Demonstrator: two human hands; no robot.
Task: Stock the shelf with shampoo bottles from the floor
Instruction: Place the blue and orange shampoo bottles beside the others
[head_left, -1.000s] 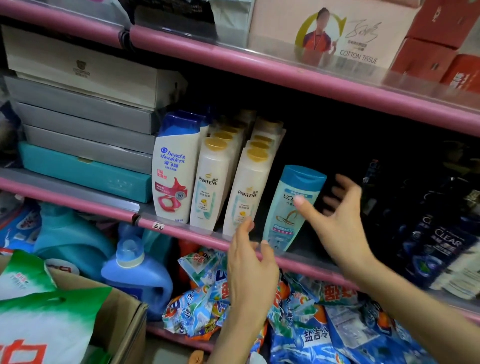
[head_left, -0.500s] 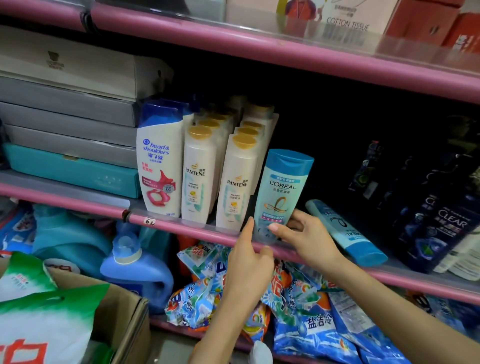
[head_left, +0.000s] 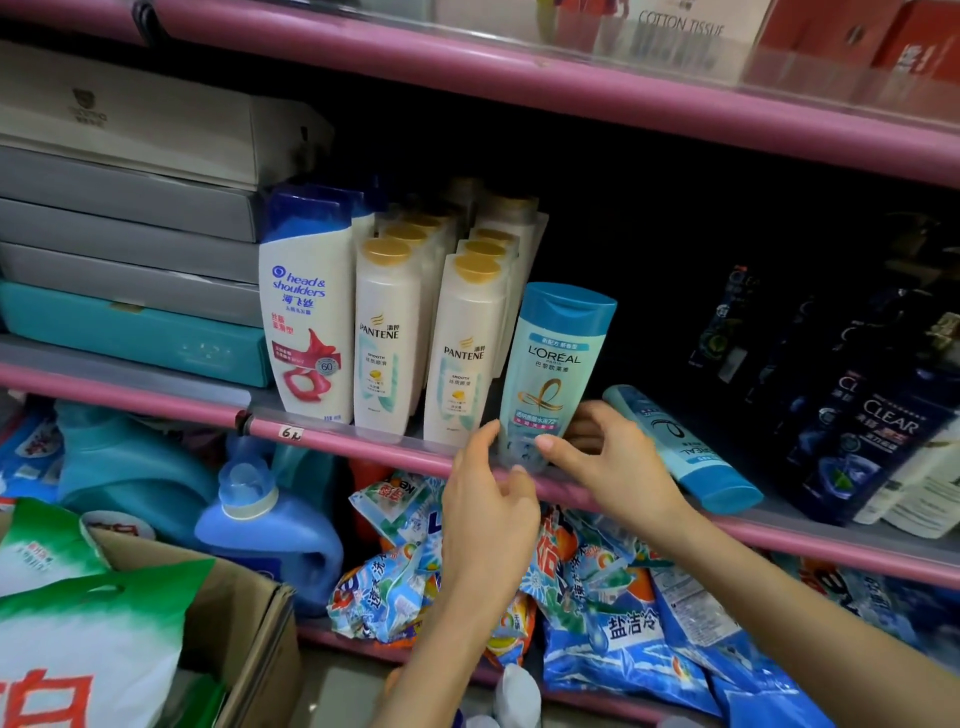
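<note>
A light blue L'Oreal shampoo bottle (head_left: 558, 358) stands upright at the front of the pink-edged middle shelf (head_left: 363, 444), just right of the Pantene rows. My right hand (head_left: 615, 460) grips its base, thumb on the front and fingers behind. My left hand (head_left: 488, 499) is at the shelf rail with its fingers straight, the index fingertip touching the bottle's lower left edge. A second L'Oreal bottle (head_left: 691, 457) lies on its side on the shelf, cap toward me, right behind my right hand.
White Pantene bottles (head_left: 384, 338) and a Head & Shoulders bottle (head_left: 306, 322) stand to the left, dark Clear bottles (head_left: 883, 431) to the right, with a dark gap between. Flat boxes (head_left: 130, 218) are stacked far left. Below lie detergent bags (head_left: 613, 629), a blue jug (head_left: 260, 525) and a cardboard box (head_left: 249, 623).
My right hand came down from beside the leaning L'Oreal bottle and took hold of its base; the bottle now stands straighter. The lying bottle has come into view. My left hand stayed at the rail.
</note>
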